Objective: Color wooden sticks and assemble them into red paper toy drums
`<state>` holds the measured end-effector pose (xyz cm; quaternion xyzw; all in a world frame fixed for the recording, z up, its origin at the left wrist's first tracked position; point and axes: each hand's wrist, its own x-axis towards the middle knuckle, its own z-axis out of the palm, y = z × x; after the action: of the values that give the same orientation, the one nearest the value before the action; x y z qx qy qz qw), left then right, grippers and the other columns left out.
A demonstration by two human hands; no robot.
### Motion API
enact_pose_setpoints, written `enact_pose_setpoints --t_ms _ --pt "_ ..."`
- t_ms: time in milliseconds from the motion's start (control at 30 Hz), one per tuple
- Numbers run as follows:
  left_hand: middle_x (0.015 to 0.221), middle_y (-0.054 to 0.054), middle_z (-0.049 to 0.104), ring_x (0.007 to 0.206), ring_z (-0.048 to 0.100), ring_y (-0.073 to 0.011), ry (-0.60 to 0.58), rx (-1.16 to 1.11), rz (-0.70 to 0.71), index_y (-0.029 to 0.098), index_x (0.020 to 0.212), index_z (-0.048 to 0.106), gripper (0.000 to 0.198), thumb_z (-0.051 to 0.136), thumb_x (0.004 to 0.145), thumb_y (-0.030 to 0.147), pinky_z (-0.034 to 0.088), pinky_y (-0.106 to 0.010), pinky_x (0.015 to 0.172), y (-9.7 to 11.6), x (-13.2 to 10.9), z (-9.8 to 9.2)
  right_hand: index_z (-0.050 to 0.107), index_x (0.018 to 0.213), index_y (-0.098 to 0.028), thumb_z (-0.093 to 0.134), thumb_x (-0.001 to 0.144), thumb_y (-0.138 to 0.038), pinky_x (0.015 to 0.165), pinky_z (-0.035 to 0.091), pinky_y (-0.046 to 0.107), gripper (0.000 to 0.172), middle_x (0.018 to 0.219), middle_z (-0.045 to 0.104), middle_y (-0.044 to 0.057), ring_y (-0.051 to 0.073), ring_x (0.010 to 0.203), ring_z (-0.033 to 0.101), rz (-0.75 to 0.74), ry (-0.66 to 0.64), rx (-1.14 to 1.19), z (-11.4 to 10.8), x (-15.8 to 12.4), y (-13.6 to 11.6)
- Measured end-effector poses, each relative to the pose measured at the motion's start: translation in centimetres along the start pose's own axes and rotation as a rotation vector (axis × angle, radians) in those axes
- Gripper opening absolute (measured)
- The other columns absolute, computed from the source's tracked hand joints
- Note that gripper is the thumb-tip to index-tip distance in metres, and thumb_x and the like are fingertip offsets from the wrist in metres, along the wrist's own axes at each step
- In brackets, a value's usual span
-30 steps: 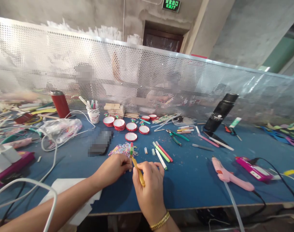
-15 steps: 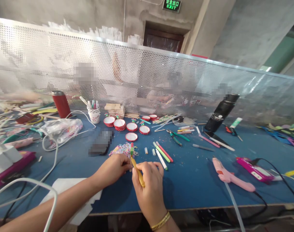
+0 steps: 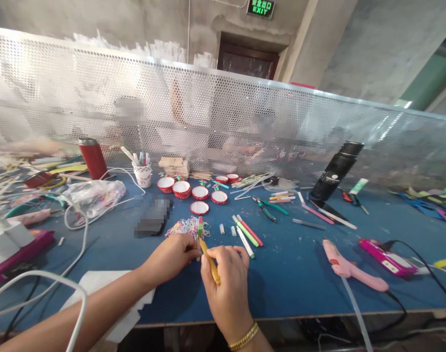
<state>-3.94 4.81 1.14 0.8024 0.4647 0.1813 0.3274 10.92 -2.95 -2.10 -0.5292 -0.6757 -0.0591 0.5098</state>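
Note:
Between the thumb and fingers of my left hand (image 3: 180, 253) is a narrow wooden stick (image 3: 200, 227), held upright, its top coloured red and green. My right hand (image 3: 226, 281) grips a yellow marker (image 3: 211, 266), its tip touching or very close to the stick just below the green part. Behind my left hand lies a heap of colourful rubber bands (image 3: 180, 226). Two loose pen caps (image 3: 222, 228) sit beyond my right hand, and several markers (image 3: 249, 231) in green, red and white lie beside them.
Small red-rimmed round boxes (image 3: 200, 208) stand farther back. A phone (image 3: 154, 216) and a paper cup of pens (image 3: 142, 175) are at left, near a red bottle (image 3: 93, 157). At right lie pliers (image 3: 265, 210), a pink glue gun (image 3: 350, 269) and a black bottle (image 3: 334, 173). White cables (image 3: 84, 298) cross the left side.
Hardly anything differs. Both hands keep their places on the stick and the yellow marker, with at most a tiny shift of the right hand.

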Motion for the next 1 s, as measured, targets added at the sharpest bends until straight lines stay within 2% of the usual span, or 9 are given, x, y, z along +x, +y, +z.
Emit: enact_pose_setpoints --t_ms 267,1000 --pt "0.06 0.002 0.06 0.059 0.052 -0.014 0.004 0.026 0.022 0.018 0.066 0.06 0.019 0.054 0.08 0.03 0.034 -0.025 0.056 -0.09 0.14 -0.03 0.052 0.088 -0.022 0.051 0.096 -0.021 0.089 0.034 0.039 0.009 0.075 0.059 -0.002 0.017 0.075 0.055 0.03 0.014 -0.038 0.06 0.02 0.04" --pt "0.058 0.003 0.057 0.055 0.051 -0.0129 0.001 -0.014 -0.009 0.019 0.065 0.056 0.018 0.053 0.08 0.029 0.033 -0.024 0.053 0.11 -0.13 -0.03 0.053 0.091 -0.022 0.052 0.096 -0.019 0.09 0.035 0.039 0.006 0.078 0.059 -0.001 0.017 0.077 0.056 -0.016 0.0 0.012 0.05 -0.01 0.04"
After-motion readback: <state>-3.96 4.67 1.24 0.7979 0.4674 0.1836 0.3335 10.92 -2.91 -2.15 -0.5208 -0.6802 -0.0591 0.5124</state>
